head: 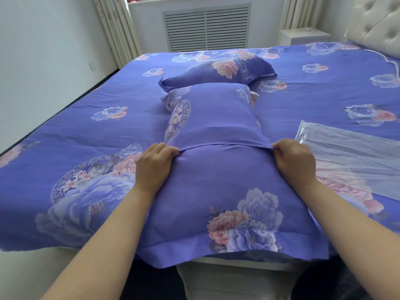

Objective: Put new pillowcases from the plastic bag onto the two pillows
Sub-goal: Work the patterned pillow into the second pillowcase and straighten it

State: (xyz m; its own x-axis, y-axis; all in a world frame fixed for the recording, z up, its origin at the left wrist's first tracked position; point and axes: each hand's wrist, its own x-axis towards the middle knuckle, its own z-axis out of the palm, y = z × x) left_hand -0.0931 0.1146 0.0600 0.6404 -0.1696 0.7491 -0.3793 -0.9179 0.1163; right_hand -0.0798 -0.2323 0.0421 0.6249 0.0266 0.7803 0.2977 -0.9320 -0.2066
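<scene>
Both hands, the left hand (154, 163) and right hand (294, 161) set apart, pinched the pillowcase (220, 191) hem, likely to draw it along the near pillow (213, 118).

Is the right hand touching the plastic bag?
Cannot tell. In the head view the right hand, pinching the pillowcase, overlaps the plastic bag's edge; no gap shows.

Likely a home bedroom: bed (65, 148), tufted headboard (376, 20), curtains (114, 24).
</scene>
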